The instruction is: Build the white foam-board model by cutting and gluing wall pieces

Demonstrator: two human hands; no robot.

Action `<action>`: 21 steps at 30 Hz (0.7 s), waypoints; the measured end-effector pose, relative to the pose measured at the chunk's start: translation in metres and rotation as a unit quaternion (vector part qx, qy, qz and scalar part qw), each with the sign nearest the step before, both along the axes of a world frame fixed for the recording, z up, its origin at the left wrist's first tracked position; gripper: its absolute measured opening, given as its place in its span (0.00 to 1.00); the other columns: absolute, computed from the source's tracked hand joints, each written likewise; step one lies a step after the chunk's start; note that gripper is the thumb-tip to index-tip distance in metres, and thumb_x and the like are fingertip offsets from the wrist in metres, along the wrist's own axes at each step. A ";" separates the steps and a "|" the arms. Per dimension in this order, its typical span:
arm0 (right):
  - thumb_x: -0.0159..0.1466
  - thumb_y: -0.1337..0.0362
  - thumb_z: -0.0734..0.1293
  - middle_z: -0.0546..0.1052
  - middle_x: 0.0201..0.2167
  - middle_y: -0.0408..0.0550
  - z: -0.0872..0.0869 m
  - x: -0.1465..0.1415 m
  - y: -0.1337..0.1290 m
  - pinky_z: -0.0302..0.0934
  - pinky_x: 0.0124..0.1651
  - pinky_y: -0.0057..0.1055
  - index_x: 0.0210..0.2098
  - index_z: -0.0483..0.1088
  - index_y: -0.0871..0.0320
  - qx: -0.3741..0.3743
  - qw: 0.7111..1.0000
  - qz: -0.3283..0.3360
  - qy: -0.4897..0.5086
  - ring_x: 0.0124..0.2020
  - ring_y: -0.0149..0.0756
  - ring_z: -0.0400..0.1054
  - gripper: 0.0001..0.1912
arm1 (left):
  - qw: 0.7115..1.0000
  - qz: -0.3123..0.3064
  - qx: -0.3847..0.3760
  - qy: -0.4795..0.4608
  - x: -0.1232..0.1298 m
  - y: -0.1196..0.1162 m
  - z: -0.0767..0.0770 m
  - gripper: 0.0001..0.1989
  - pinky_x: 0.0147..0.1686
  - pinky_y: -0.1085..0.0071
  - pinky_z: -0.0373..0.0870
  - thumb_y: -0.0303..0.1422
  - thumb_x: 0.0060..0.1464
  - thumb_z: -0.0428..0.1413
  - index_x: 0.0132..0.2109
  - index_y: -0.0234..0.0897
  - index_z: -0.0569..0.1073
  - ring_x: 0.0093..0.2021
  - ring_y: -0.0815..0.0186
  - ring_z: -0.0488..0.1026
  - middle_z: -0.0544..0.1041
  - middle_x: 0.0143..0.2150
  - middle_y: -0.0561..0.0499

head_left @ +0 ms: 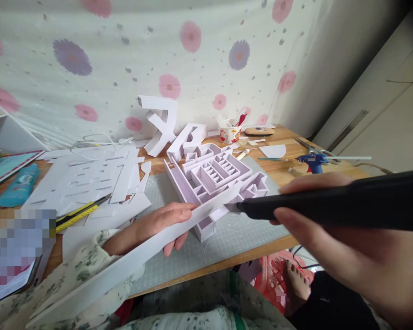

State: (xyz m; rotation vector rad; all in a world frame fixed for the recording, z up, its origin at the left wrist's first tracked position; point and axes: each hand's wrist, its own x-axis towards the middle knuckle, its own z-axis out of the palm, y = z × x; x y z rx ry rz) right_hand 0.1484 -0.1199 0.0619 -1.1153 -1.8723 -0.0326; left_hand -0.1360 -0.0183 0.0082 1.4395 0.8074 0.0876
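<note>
A long white strip (pixel 141 245) runs from the lower left up to the middle of the picture. My left hand (pixel 161 225) grips it, with the thumb on its near face and fingertips showing below. In my right hand (pixel 344 247) is a black pen-like tool (pixel 316 201), partly blurred. Its pointed tip meets or nearly meets the strip near its far end. Behind the strip, a white structure of thin upright walls and small compartments (pixel 209 174) rests on the grey cutting mat (pixel 254 233); the strip hides part of it.
White cut sheets (pixel 79 178), a yellow utility knife (pixel 77 215) and a blue bottle (pixel 19 185) lie to the left. Two white shapes (pixel 165 123) (pixel 187 137) stand behind. A paper cup (pixel 230 133) and a blue glue gun (pixel 311 161) are at the back right.
</note>
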 end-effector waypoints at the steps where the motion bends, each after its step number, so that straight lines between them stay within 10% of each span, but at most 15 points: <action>1: 0.62 0.64 0.68 0.74 0.34 0.43 -0.005 -0.003 0.003 0.69 0.38 0.32 0.40 0.68 0.52 -0.005 1.000 0.014 0.000 0.33 0.36 0.73 0.07 | 1.000 0.001 0.000 0.000 0.000 0.000 0.001 0.30 0.14 0.83 0.57 0.54 0.57 0.47 0.54 0.35 0.69 0.14 0.72 0.68 0.73 0.20 0.54; 21: 0.65 0.59 0.64 0.77 0.32 0.44 -0.026 -0.018 0.018 0.73 0.35 0.36 0.41 0.66 0.51 -0.002 0.999 -0.006 -0.036 0.31 0.38 0.75 0.06 | 1.000 -0.009 0.016 -0.005 0.001 -0.001 -0.001 0.27 0.14 0.83 0.57 0.49 0.60 0.45 0.55 0.34 0.70 0.13 0.74 0.66 0.71 0.19 0.56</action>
